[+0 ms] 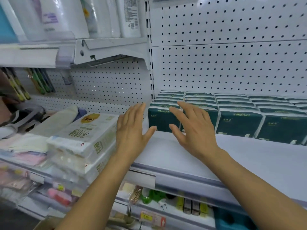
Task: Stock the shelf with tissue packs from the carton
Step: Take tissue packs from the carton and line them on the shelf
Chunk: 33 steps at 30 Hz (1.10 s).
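left hand (131, 128) and right hand (192, 127), each grip open, partly hide leftmost tissue packs (163, 119).

Both hands, left hand (131, 128) and right hand (192, 128), hover with fingers straight before the dark green tissue packs (240, 120) lined along the white shelf (191, 156).

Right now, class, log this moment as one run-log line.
left hand: open, empty | right hand: open, at the end green tissue pack | shelf: one row at the back, front bare
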Each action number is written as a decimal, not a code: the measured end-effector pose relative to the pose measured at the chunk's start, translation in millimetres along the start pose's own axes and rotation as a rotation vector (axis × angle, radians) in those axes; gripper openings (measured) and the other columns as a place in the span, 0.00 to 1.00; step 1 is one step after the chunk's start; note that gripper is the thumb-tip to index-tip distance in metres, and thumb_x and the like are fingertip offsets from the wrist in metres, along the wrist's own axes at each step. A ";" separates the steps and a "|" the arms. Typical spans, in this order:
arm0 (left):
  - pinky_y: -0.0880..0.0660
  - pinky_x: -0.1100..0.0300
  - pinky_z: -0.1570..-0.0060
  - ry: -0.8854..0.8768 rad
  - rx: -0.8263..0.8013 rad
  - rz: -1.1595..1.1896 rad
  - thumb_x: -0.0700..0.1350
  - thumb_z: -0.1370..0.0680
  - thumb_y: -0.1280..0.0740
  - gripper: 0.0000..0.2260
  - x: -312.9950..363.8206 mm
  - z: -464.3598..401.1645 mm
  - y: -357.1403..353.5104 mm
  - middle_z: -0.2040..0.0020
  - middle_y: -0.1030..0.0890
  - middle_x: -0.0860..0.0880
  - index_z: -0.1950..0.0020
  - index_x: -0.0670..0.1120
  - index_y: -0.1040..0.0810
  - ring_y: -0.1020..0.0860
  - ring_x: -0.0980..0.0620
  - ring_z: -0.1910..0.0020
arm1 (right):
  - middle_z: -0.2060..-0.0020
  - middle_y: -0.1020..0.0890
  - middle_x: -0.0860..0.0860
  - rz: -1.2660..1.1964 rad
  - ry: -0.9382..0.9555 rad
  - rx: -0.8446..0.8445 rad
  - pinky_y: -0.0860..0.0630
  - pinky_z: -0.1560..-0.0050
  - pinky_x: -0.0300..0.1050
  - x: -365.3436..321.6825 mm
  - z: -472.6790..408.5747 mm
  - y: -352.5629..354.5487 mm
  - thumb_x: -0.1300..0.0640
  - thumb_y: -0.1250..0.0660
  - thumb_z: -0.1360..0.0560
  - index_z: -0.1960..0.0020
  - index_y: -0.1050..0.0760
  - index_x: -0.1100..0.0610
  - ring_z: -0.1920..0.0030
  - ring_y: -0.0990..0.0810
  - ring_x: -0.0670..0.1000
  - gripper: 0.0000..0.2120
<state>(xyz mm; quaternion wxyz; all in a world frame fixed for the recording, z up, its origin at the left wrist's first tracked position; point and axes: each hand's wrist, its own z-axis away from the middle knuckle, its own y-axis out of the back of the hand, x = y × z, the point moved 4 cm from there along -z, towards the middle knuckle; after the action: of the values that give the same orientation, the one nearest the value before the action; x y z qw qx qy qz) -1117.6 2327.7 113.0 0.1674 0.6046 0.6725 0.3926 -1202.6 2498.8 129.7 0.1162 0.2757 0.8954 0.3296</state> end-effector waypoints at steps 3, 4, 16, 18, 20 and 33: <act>0.34 0.43 0.31 -0.037 0.106 -0.056 0.63 0.22 0.40 0.33 -2.3 38.1 25.1 0.32 0.25 0.46 0.22 0.47 0.38 0.28 0.45 0.34 | 0.40 0.21 0.52 -0.064 0.040 0.043 0.26 0.50 0.52 -30.9 14.8 13.1 0.47 0.41 0.23 0.30 0.29 0.54 0.46 0.21 0.56 0.23; 0.33 0.44 0.32 -0.034 0.120 -0.068 0.63 0.22 0.40 0.32 -4.9 52.9 33.3 0.34 0.23 0.46 0.23 0.47 0.37 0.27 0.45 0.36 | 0.41 0.20 0.52 -0.082 0.055 0.050 0.26 0.52 0.52 -43.5 20.5 15.9 0.48 0.40 0.22 0.30 0.29 0.55 0.48 0.21 0.56 0.23; 0.29 0.46 0.39 0.171 -0.036 -0.263 0.60 0.21 0.36 0.27 -92.4 244.2 110.0 0.34 0.23 0.47 0.28 0.46 0.29 0.25 0.45 0.38 | 0.39 0.22 0.54 -0.419 0.208 -0.183 0.24 0.52 0.52 -216.3 124.9 -22.9 0.48 0.37 0.23 0.34 0.25 0.56 0.43 0.22 0.58 0.20; 0.29 0.47 0.39 0.232 -0.095 -0.289 0.60 0.21 0.38 0.26 -109.8 273.4 112.1 0.34 0.23 0.47 0.29 0.46 0.28 0.25 0.45 0.37 | 0.39 0.22 0.54 -0.456 0.217 -0.269 0.24 0.53 0.52 -237.9 143.2 -40.4 0.49 0.36 0.23 0.35 0.25 0.55 0.43 0.22 0.58 0.19; 0.28 0.46 0.39 0.316 -0.161 -0.305 0.61 0.22 0.41 0.27 -125.7 300.9 111.2 0.34 0.24 0.48 0.28 0.47 0.28 0.25 0.45 0.37 | 0.41 0.21 0.52 -0.479 0.228 -0.361 0.24 0.53 0.51 -256.5 161.0 -55.8 0.49 0.36 0.24 0.37 0.24 0.55 0.44 0.22 0.56 0.18; 0.23 0.49 0.47 0.930 -0.514 -0.151 0.59 0.20 0.38 0.24 -214.6 474.5 60.6 0.35 0.25 0.50 0.27 0.51 0.31 0.26 0.48 0.37 | 0.41 0.21 0.49 -0.559 0.278 -0.973 0.33 0.54 0.42 -315.2 274.1 -174.0 0.50 0.40 0.19 0.35 0.25 0.50 0.43 0.24 0.51 0.14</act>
<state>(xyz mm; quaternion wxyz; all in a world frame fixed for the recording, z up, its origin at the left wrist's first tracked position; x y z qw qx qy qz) -698.5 2277.1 -198.0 0.0224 0.2564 0.5996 0.7578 -909.5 2353.6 -182.9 0.1936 -0.1023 0.6866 0.6933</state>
